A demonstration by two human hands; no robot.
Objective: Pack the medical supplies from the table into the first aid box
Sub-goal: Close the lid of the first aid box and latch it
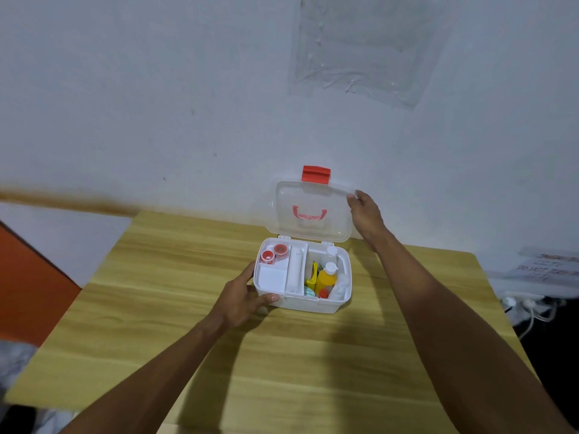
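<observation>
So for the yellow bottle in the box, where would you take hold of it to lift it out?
Probably by its white cap and neck, coming straight down from above. The yellow bottle lies in the right compartment of the first aid box, wedged among packets with a clear bottle behind it, so its sides are crowded and only the top end is free.

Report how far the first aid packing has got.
Done: supplies such as the yellow bottle and tape rolls sit inside the box; no loose supplies show on the table. In hand: right hand grips the raised lid, left hand steadies the box. Left: closing and latching.
</observation>
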